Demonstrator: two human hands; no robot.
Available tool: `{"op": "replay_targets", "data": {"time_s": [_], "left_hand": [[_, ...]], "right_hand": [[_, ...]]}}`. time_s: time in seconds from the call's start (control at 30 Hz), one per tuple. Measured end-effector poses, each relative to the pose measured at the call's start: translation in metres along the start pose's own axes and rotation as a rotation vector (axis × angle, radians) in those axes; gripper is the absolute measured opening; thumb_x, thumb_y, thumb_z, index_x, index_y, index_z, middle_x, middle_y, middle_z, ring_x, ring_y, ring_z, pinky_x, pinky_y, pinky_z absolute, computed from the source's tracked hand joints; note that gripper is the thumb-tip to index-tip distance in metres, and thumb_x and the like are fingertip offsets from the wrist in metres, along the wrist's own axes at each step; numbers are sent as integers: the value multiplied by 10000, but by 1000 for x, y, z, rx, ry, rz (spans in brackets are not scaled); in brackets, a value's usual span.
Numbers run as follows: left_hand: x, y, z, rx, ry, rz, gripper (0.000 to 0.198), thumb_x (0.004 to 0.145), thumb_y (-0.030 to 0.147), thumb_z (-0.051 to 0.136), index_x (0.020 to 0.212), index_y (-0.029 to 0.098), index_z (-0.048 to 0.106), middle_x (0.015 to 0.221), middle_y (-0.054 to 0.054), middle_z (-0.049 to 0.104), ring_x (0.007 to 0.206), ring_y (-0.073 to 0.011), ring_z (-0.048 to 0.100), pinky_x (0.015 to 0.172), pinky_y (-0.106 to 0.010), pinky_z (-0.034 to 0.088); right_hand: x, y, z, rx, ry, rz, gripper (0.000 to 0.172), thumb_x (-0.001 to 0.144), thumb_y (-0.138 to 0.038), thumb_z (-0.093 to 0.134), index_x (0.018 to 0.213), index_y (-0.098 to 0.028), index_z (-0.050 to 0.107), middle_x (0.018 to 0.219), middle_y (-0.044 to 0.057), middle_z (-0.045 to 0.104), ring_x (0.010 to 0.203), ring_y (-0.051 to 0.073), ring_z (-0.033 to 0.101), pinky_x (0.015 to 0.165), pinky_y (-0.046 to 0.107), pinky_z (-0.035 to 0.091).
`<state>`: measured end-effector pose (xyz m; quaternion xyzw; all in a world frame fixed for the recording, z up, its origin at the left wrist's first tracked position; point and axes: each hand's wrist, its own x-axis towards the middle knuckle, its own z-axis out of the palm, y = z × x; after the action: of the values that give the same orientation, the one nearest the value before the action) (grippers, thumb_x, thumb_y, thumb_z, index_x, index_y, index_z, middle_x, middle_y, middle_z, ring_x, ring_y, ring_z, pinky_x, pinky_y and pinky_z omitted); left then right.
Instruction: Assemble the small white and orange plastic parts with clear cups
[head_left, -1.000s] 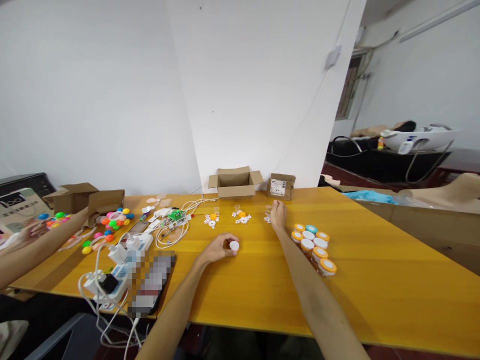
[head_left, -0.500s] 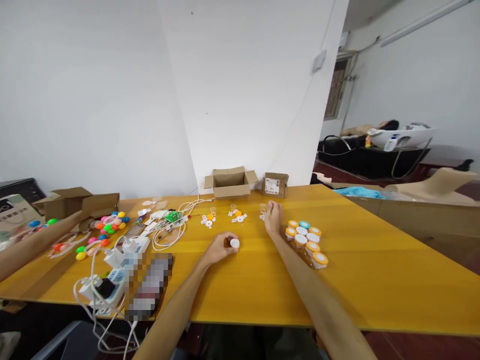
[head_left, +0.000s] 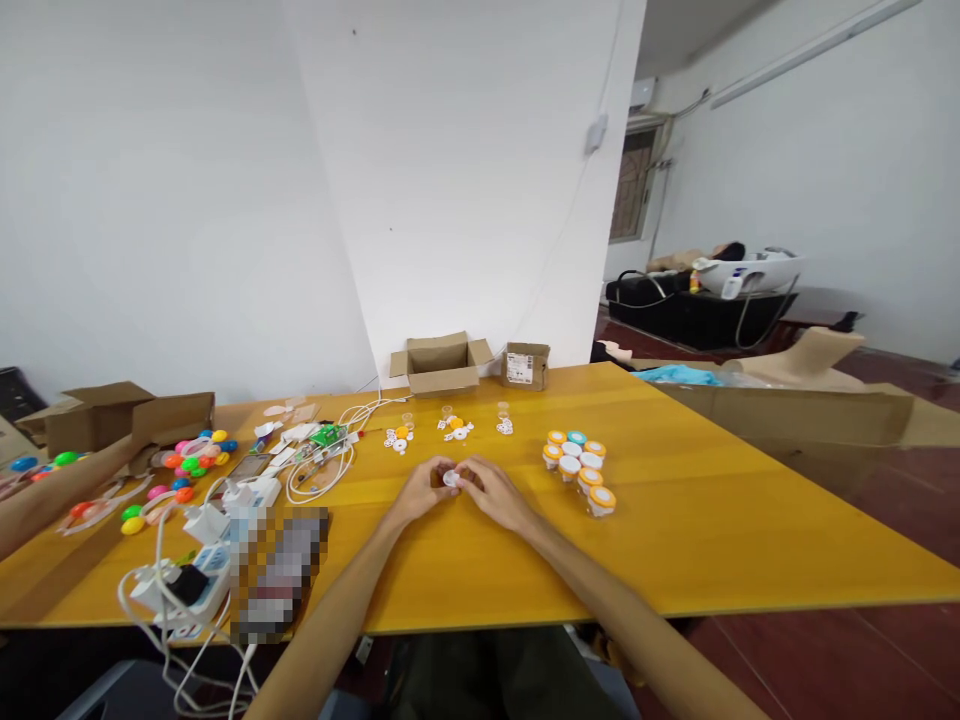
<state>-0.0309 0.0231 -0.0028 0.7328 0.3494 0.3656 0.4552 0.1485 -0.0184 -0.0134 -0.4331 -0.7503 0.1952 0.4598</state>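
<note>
Both hands meet over the middle of the yellow table. My left hand is closed round a small white round cap. My right hand has its fingertips pinched against the same cap from the right. Just right of the hands stands a cluster of several small jars with orange and teal lids. Beyond the hands lie three little piles of small white and orange parts, each with a tiny clear cup.
An open cardboard box and a smaller labelled box stand at the wall. White cables and chargers, a blurred dark device and coloured balls fill the left. Another person's arm rests at far left.
My right hand has come back from the far pile of small parts to the cap held in my left hand. The view has swung to the right.
</note>
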Motion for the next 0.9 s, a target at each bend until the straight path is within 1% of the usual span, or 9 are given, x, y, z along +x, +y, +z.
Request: {"op": "replay_targets", "data": {"time_s": [0.1, 0.2, 0.3, 0.47, 0.6, 0.7, 0.83, 0.9], "left_hand": [[0, 0, 0, -2, 6, 26, 369, 661, 293, 836, 983, 190, 686, 946, -37, 722, 889, -187, 636, 884, -332, 493], [1, 0, 0, -1, 13, 23, 447, 639, 293, 862, 1037, 198, 682, 994, -50, 731, 942, -203, 648, 917, -348, 495], [2, -1, 0, -14, 16, 12, 487, 614, 267, 877, 1052, 200, 676, 981, -45, 732, 953, -204, 653, 936, -355, 492], [4, -1, 0, -49, 3, 14, 465, 590, 232, 882, 1010, 195, 683, 955, -37, 728, 952, -205, 652, 937, -353, 490], [4, 1, 0, -48, -12, 11, 458, 589, 247, 883, 999, 191, 688, 951, -36, 727, 942, -206, 649, 925, -351, 486], [3, 2, 1, -57, -23, 7, 419, 610, 244, 863, 988, 190, 691, 939, -32, 722, 909, -194, 642, 900, -343, 489], [3, 3, 1, -16, -18, 19, 390, 618, 220, 842, 981, 192, 702, 901, -26, 716, 887, -184, 625, 893, -332, 482], [3, 2, 0, 7, -12, 27, 386, 615, 207, 835, 979, 193, 709, 895, -27, 715, 887, -184, 621, 895, -330, 481]], "right_hand": [[-2, -5, 0, -79, -44, -82, 168, 902, -167, 556, 964, -247, 690, 1032, 42, 683, 952, 179, 651, 861, 294, 505], [-2, -5, -2, -131, -67, -110, 206, 906, -133, 546, 973, -252, 700, 1060, 48, 682, 967, 178, 654, 862, 288, 508], [-1, -2, -3, -146, -73, -105, 202, 905, -121, 545, 935, -245, 703, 1024, 48, 696, 956, 187, 658, 853, 293, 508], [1, 1, -3, -108, -65, -93, 189, 892, -121, 557, 852, -243, 695, 942, 35, 703, 904, 194, 660, 821, 296, 507], [3, 3, -1, -43, -25, -105, 184, 897, -138, 554, 844, -247, 691, 923, 30, 700, 896, 193, 659, 821, 299, 508], [3, 5, 0, -12, 28, -107, 182, 914, -163, 542, 844, -251, 686, 918, 28, 695, 893, 192, 656, 826, 306, 510], [1, 10, -5, -42, 121, -85, 180, 926, -177, 529, 855, -247, 679, 924, 35, 688, 885, 195, 643, 825, 315, 506], [-1, 13, -11, -95, 142, -57, 191, 926, -167, 516, 862, -242, 679, 920, 42, 682, 880, 198, 636, 814, 316, 503]]}}
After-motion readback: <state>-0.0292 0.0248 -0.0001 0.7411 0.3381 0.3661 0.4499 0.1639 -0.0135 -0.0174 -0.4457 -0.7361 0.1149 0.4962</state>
